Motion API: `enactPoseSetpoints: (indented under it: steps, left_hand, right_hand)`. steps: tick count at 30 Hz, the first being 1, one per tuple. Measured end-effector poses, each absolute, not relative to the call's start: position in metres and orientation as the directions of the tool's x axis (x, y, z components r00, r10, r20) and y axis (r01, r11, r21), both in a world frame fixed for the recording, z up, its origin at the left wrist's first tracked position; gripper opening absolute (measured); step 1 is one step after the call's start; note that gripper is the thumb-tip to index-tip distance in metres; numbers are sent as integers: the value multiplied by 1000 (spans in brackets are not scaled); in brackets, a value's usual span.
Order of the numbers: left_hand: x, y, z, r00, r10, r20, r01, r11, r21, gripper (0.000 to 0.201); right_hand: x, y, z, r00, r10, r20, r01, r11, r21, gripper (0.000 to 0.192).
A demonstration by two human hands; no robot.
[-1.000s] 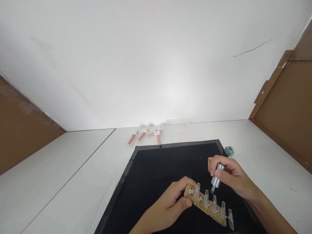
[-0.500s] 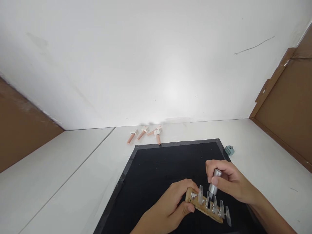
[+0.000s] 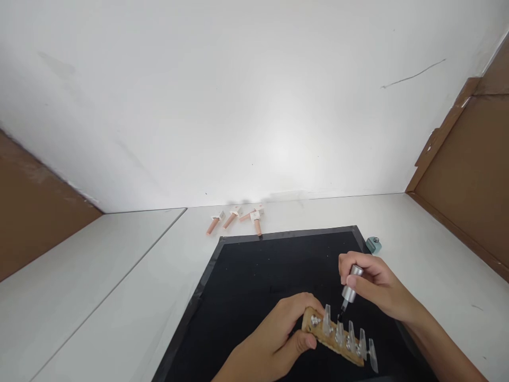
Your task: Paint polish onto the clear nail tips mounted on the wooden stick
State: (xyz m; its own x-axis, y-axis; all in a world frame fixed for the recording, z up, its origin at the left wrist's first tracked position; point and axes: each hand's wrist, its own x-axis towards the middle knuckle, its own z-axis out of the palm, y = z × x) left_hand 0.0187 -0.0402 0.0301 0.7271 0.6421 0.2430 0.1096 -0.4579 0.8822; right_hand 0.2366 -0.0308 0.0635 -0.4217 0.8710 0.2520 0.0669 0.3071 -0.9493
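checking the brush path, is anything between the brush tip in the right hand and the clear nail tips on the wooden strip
Nothing visible does. The right hand holds the silver brush cap with its dark tip right at the second clear nail tip. The left hand grips the wooden strip at its far-left end, clear of the brush.

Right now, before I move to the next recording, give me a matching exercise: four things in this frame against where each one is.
Things:
1. silver brush cap
2. wooden strip of clear nail tips
3. peach tubes
4. small teal object

Places:
A. on the white table beyond the black mat's far edge
B. pinched in the right hand
C. by the mat's far right corner
D. gripped at one end by the left hand

Pairs: 1-B, 2-D, 3-A, 4-C
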Motion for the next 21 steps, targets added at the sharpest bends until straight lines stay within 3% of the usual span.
enactPoseSetpoints:
  steps: [10, 21]
  left_hand:
    - [17, -40, 31, 720, 649, 246, 117, -463, 879, 42]
    - [20, -39, 29, 720, 647, 252, 97, -453, 886, 41]
  right_hand:
    - [234, -32, 66, -451, 858, 247, -12, 270, -963, 36]
    - [235, -32, 65, -448, 873, 192, 67, 247, -967, 34]
